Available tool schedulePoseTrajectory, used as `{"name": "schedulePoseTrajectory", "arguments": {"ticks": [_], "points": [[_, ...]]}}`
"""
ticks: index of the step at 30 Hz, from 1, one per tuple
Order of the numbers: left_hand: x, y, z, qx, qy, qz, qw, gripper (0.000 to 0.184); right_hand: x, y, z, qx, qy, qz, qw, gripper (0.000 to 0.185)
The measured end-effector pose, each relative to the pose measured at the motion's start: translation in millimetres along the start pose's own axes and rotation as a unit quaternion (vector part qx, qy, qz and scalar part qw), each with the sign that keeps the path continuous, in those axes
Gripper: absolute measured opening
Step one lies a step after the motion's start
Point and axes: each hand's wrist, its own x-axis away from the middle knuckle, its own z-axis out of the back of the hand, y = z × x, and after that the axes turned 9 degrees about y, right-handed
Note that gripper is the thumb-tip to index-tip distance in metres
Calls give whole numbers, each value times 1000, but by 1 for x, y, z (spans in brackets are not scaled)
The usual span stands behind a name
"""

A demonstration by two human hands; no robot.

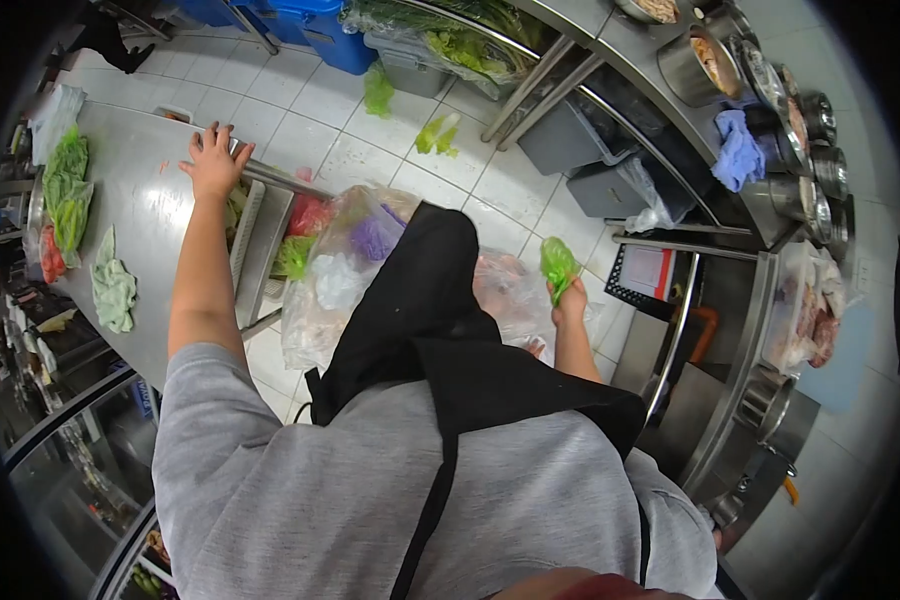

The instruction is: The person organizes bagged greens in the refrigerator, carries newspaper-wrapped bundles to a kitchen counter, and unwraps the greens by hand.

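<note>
While the left hand (213, 160) lies spread on the far right corner of the counter (150, 215), fingers apart, the right hand (570, 300) is out over the floor (360, 160), pinching the lower end of a green lettuce leaf (558, 262). Leaf is off the counter, pointing up and away from the hand, near the clear plastic bags (510, 290) on the right of the black apron (410, 290). On the counter: crumpled pale green cloth (113, 280) toward the near left, leafy greens (67, 185) along the left edge, clear plastic bag (58, 120) at the far left corner, something red (50, 255) by the near end of the greens. Below the right edge, a big clear bag (335, 285) with purple material (375, 235) in it, red bag (310, 215) just beside. Two loose green pieces, one (377, 90) near the blue bins (340, 35), other (437, 135) on the tiles closer in. Far right: metal pots (698, 68) on a steel surface, blue cloth (738, 150) hanging at its edge. Exact finger placement on the leaf is too small to tell.
</note>
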Motion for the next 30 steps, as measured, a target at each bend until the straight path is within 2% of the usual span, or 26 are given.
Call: {"name": "schedulePoseTrajectory", "arguments": {"ticks": [2, 3, 6, 10, 12, 14, 16, 17, 19, 22, 23, 24, 26, 27, 28, 30], "points": [[-2, 4, 4, -9, -17, 9, 1000, 53, -9, -44, 5, 24, -18, 61, 998, 16], [-3, 4, 4, -5, -18, 12, 1000, 52, -5, -70, 3, -22, 1, 77, 997, 14], [-3, 5, 6, -5, -24, 17, 1000, 52, -16, -112, 17, -43, 13, 118, 992, 16], [-3, 4, 7, 10, -12, 27, 1000, 52, 1, -128, 7, -66, 6, 168, 984, 22], [-2, 3, 4, 15, 2, 23, 1000, 52, 18, -127, -3, -43, -25, 134, 990, 32], [-3, 3, 5, 17, -1, 25, 1000, 52, -13, -110, 1, 87, -60, 177, 978, 45], [-5, 2, 3, 18, -1, 29, 999, 53, -8, -116, -20, 231, -1, 248, 941, 58], [-2, 0, 1, 22, 4, 23, 999, 53, -1, -126, -29, 232, -1, 248, 941, 58], [-2, 2, 4, 29, 21, 23, 999, 53, 8, -160, -69, 220, -60, 148, 962, 75], [-11, 2, 5, 34, 32, 17, 999, 50, -61, -181, -105, 273, -109, 179, 939, 85], [-5, 2, 3, 36, 29, 16, 999, 49, -104, -180, -112, 375, -75, 381, 842, 85], [-2, 1, 2, 33, 20, 31, 999, 49, -122, -192, -129, 406, -52, 572, 711, 81], [-8, 2, 4, 56, 40, 9, 998, 47, -102, -238, -184, 340, -10, 555, 759, 72], [-10, 9, 11, 46, 39, 14, 998, 46, -117, -255, -199, 354, -1, 548, 758, 61], [-12, 10, 13, 41, 25, 23, 999, 46, -138, -262, -204, 450, -34, 622, 640, 52], [-16, 13, 18, 57, 28, 5, 998, 47, -174, -263, -207, 597, -172, 560, 548, 47]]}}
